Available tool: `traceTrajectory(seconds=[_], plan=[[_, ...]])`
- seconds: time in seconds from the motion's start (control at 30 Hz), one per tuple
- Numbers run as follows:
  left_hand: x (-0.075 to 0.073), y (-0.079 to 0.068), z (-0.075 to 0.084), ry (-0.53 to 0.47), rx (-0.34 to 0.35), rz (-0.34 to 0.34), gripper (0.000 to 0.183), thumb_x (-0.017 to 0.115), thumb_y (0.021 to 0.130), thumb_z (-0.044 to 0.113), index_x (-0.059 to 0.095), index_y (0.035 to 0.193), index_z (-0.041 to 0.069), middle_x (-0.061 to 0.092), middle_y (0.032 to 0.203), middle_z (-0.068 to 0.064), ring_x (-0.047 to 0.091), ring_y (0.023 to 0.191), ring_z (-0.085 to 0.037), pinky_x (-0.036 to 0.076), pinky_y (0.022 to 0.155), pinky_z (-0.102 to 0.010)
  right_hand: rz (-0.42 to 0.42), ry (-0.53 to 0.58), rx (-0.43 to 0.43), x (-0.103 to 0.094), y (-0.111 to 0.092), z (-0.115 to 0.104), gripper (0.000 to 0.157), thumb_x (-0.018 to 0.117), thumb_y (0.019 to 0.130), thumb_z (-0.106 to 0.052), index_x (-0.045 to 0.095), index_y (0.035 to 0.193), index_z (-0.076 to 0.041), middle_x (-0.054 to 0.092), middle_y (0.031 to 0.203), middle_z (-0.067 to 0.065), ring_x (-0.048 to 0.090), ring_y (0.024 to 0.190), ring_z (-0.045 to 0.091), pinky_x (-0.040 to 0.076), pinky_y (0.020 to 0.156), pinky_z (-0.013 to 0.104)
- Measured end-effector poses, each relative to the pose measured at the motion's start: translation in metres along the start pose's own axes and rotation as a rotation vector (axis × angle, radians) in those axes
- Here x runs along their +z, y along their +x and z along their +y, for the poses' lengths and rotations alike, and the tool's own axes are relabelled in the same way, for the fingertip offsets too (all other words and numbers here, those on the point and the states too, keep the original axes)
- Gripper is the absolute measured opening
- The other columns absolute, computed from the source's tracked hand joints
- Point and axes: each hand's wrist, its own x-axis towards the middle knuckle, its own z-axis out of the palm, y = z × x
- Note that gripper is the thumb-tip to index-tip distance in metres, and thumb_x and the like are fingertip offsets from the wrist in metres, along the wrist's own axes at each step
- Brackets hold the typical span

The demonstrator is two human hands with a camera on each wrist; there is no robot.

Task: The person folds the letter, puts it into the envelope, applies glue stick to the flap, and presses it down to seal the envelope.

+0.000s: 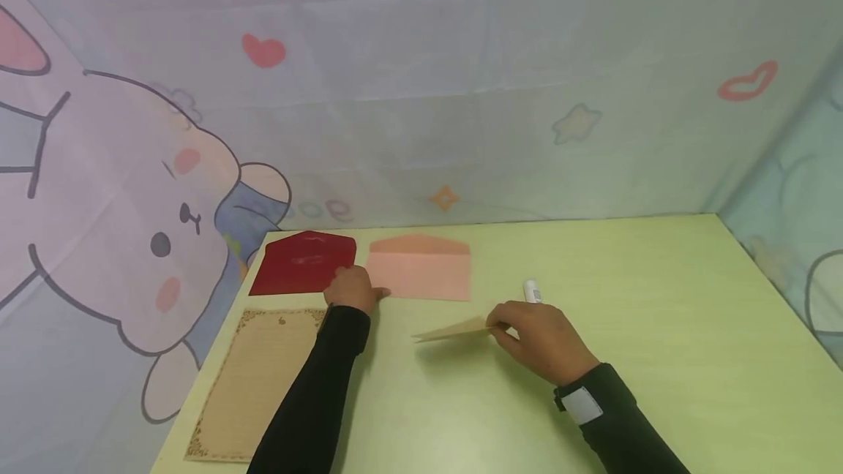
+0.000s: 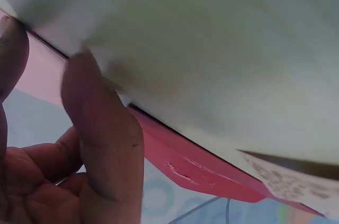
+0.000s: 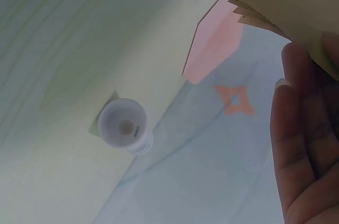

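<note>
Largest is the cloth backdrop [image 1: 421, 130], softly creased and printed with hearts and a cartoon animal. Below it spreads the pale yellow-green table [image 1: 658, 298], faintly wood-grained; take its middle as the clock's centre, with twelve at the far edge. At about eight o'clock lies a bordered sheet [image 1: 263, 379] of tan paper, its edge trimmed with brown scrollwork, partly hidden by the dark left sleeve [image 1: 299, 401]. At ten o'clock is the red envelope [image 1: 304, 263], glossy, its pointed flap towards the backdrop; at eleven, the matte pink envelope [image 1: 418, 269], its flap the same way. Both lie flat near the far edge, probably so they sit side by side and leave working room nearer the person.

The right hand [image 1: 543, 339], at about two o'clock, pinches the near end of the folded paper [image 1: 454, 330] between thumb and fingers, perhaps to keep its layers together. The paper is held slightly above the table, at the clock's centre, tan and thin, with several layered corners. The left hand [image 1: 350, 288] grips nothing visible: its fingers reach the neighbouring corners of the two envelopes, seemingly to steady or straighten them. Smallest is a white tube [image 1: 532, 291], smooth and cylindrical, at one o'clock.
</note>
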Motion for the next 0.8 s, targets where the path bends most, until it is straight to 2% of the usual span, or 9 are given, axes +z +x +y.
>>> traceTrajectory(seconds=[0.13, 0.23, 0.33, 0.43, 0.53, 0.57, 0.7, 0.77, 0.8], plan=[[0.007, 0.020, -0.006, -0.052, -0.004, -0.031, 0.078, 0.096, 0.083, 0.068, 0.082, 0.117, 0.000, 0.077, 0.117, -0.022, 0.079, 0.087, -0.038, 0.067, 0.071, -0.055, -0.006, -0.001, 0.005, 0.000, 0.004, 0.000, 0.023, 0.092, 0.090, -0.004, 0.080, 0.101, -0.020, 0.084, 0.096, -0.010, 0.081, 0.087, 0.008, 0.064, 0.074, 0.030], [0.018, 0.032, -0.014, -0.079, 0.000, -0.063, 0.076, 0.095, 0.083, 0.068, 0.082, 0.115, 0.001, 0.080, 0.116, -0.022, 0.079, 0.090, -0.038, 0.067, 0.075, -0.058, -0.012, -0.004, 0.011, 0.002, 0.004, 0.001, 0.023, 0.093, 0.090, -0.005, 0.080, 0.101, -0.020, 0.084, 0.097, -0.009, 0.081, 0.088, 0.009, 0.065, 0.075, 0.031], [0.027, 0.040, -0.020, -0.089, 0.000, -0.084, 0.088, 0.096, 0.080, 0.069, 0.076, 0.125, -0.003, 0.078, 0.121, -0.023, 0.079, 0.097, -0.039, 0.067, 0.079, -0.060, -0.016, -0.003, 0.008, 0.004, 0.004, 0.001, 0.022, 0.093, 0.090, -0.005, 0.080, 0.102, -0.019, 0.084, 0.098, -0.009, 0.081, 0.089, 0.009, 0.065, 0.076, 0.031], [0.029, 0.041, -0.024, -0.146, 0.030, -0.059, 0.103, 0.100, 0.080, 0.064, 0.062, 0.142, -0.009, 0.077, 0.122, -0.025, 0.080, 0.102, -0.041, 0.068, 0.082, -0.060, -0.009, 0.005, 0.011, 0.003, 0.005, 0.003, 0.022, 0.093, 0.090, -0.005, 0.081, 0.102, -0.019, 0.084, 0.098, -0.008, 0.082, 0.089, 0.010, 0.066, 0.077, 0.033], [0.023, 0.035, -0.028, -0.353, 0.126, -0.024, 0.096, 0.100, 0.085, 0.053, 0.054, 0.144, -0.007, 0.077, 0.117, -0.024, 0.079, 0.102, -0.039, 0.067, 0.081, -0.051, -0.003, 0.024, 0.025, 0.001, 0.005, 0.005, 0.021, 0.092, 0.092, -0.005, 0.082, 0.103, -0.019, 0.084, 0.098, -0.009, 0.082, 0.089, 0.010, 0.066, 0.079, 0.034], [0.014, 0.026, -0.028, -0.453, 0.162, -0.035, 0.090, 0.099, 0.089, 0.047, 0.051, 0.144, -0.006, 0.078, 0.115, -0.025, 0.079, 0.101, -0.040, 0.066, 0.081, -0.050, -0.004, 0.042, 0.033, 0.001, 0.005, 0.005, 0.020, 0.091, 0.092, -0.005, 0.082, 0.103, -0.019, 0.084, 0.098, -0.009, 0.082, 0.089, 0.010, 0.066, 0.079, 0.034], [-0.032, -0.021, -0.019, -0.916, 0.303, -0.140, 0.059, 0.084, 0.106, 0.022, 0.053, 0.147, -0.005, 0.073, 0.123, -0.029, 0.079, 0.109, -0.041, 0.068, 0.094, -0.048, 0.008, 0.145, 0.080, 0.001, 0.006, 0.005, 0.016, 0.087, 0.097, -0.006, 0.083, 0.104, -0.020, 0.085, 0.101, -0.008, 0.082, 0.091, 0.013, 0.067, 0.080, 0.037], [-0.061, -0.047, -0.010, -1.111, 0.329, -0.225, 0.047, 0.074, 0.111, 0.009, 0.055, 0.150, -0.007, 0.070, 0.126, -0.027, 0.082, 0.109, -0.033, 0.069, 0.103, -0.048, 0.051, 0.176, 0.115, 0.001, 0.008, 0.004, 0.014, 0.086, 0.099, -0.007, 0.083, 0.106, -0.019, 0.086, 0.104, -0.006, 0.081, 0.095, 0.016, 0.067, 0.081, 0.039], [-0.068, -0.054, -0.008, -1.193, 0.352, -0.258, 0.042, 0.070, 0.113, 0.007, 0.056, 0.150, -0.007, 0.069, 0.126, -0.024, 0.082, 0.108, -0.028, 0.069, 0.104, -0.045, 0.096, 0.180, 0.122, 0.002, 0.009, 0.003, 0.015, 0.087, 0.098, -0.006, 0.084, 0.106, -0.019, 0.085, 0.108, -0.004, 0.080, 0.100, 0.020, 0.066, 0.083, 0.042]])
